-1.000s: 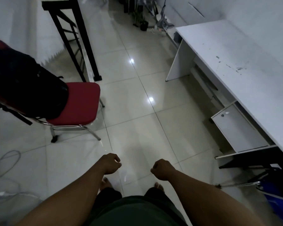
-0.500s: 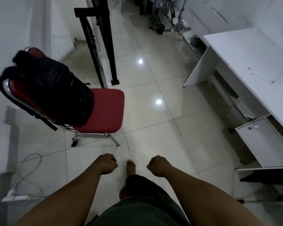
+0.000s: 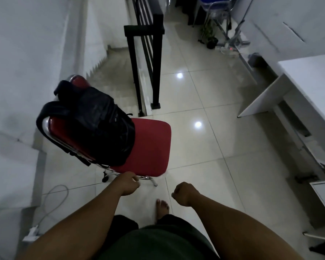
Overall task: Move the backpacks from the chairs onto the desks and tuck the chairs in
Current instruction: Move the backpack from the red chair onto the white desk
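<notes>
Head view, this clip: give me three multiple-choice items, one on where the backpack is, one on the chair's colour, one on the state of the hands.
1. Where is the black backpack?
A. on the white desk
B. on the red chair, against its backrest
C. on the floor

2. What colour is the seat of the chair?
A. blue
B. grey
C. red

3. What are the left hand and the right hand doing?
A. both curled, holding nothing
B. both gripping the backpack
C. the right one flat on the desk

Answers: 1 B, the bag sits on the seat with a strap over the backrest, away from the white desk. 2 C, the cushion is plainly red. 3 A, both fists are held over the floor, short of the bag.
</notes>
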### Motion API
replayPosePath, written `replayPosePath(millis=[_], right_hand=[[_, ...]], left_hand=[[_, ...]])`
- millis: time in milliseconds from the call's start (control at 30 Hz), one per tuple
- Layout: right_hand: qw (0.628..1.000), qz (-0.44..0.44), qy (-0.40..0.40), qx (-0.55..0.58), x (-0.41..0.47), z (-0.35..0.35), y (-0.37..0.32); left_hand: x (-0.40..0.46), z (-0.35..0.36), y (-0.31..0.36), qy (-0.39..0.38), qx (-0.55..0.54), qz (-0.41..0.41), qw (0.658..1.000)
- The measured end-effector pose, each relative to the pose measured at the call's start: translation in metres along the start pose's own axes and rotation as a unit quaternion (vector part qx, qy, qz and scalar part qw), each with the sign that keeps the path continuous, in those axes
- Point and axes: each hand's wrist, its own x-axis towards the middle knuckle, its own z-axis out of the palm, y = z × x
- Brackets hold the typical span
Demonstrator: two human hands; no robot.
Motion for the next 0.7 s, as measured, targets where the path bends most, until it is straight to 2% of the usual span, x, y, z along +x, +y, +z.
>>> replayPosePath(millis=[133, 300, 567, 700], right_hand=[[0.999, -0.014, 0.026, 0.031, 0.021, -0.013, -0.055], [0.995, 0.027, 0.06, 0.079, 0.04, -0.008, -0.103], [0.971, 0.119, 0.083, 0.19, 0.05, 0.049, -0.201], [0.969, 0.117, 0.08, 0.201, 0.053, 0.063, -0.243]], left_hand=[[0.033, -0.04, -0.016, -0.024, 0.018, 0.016, 0.999], [0.068, -0.084, -0.028, -0.069, 0.061, 0.063, 0.994], [0.109, -0.161, -0.068, -0.134, 0.191, 0.129, 0.964], [0.119, -0.188, -0.08, -0.147, 0.222, 0.159, 0.951]])
